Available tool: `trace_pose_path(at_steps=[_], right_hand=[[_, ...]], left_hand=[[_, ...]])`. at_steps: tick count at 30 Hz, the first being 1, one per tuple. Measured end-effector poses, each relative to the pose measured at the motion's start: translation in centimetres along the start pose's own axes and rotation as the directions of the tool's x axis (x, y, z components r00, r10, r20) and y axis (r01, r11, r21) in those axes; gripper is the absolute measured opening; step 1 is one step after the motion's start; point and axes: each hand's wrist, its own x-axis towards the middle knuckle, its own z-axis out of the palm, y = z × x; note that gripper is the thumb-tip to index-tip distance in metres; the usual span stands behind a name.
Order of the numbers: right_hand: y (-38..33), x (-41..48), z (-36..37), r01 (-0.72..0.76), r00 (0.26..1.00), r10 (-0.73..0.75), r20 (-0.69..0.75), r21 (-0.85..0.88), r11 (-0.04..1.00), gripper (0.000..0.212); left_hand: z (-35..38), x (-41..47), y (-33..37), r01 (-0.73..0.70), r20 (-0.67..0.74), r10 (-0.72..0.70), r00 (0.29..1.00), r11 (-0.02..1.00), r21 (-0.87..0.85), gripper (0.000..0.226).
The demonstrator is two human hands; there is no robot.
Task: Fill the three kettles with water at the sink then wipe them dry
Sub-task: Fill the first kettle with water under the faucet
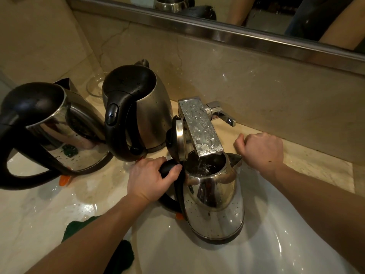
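The left hand [150, 178] was wrapped round the black handle [167, 169] of the 3rd kettle [215, 202], fingers and thumb curled tight about its top. That kettle stood in the white sink basin [276, 244], directly under the square chrome faucet spout [199, 127]. Its hinged lid [178, 139] was thrown back and stood just beside the spout. Water was falling into the open mouth, and the filling step looked well under way. The right hand [260, 153] rested on the counter edge near the faucet lever [223, 113] but apart from it. Its fingers were tucked under in a fist, seemingly holding nothing, though the palm side was hidden.

The other 2 kettles, the middle kettle [146, 107] and the left kettle [65, 135], stood on the wet marble countertop [39, 214] with lids down and droplets on them. A dark green cloth [124, 252] lay at the near edge, so wiping was probably not yet done.

Overfilling was the likeliest trouble, since the stream was running with no hand on the lever. The water level inside was hard to read through the splash. A fuller kettle would weigh more on 1 wet handle and could slip or tip on the sloping basin. Lifting it straight up might knock the raised lid against the spout.
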Motion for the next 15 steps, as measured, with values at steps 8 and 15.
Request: trace_pose_path(at_steps=[8, 15], right_hand=[[0.0, -0.05, -0.04, -0.003, 1.0, 0.003, 0.01, 0.004, 1.0, 0.054], [0.01, 0.06, -0.02, -0.002, 1.0, 0.002, 0.009, -0.007, 1.0, 0.054]], left_hand=[[0.07, -0.08, -0.12, 0.0, -0.001, 0.0, 1.0, 1.0, 0.001, 0.072], [0.19, 0.01, -0.33, 0.006, 0.013, -0.006, 1.0, 1.0, -0.005, 0.073]])
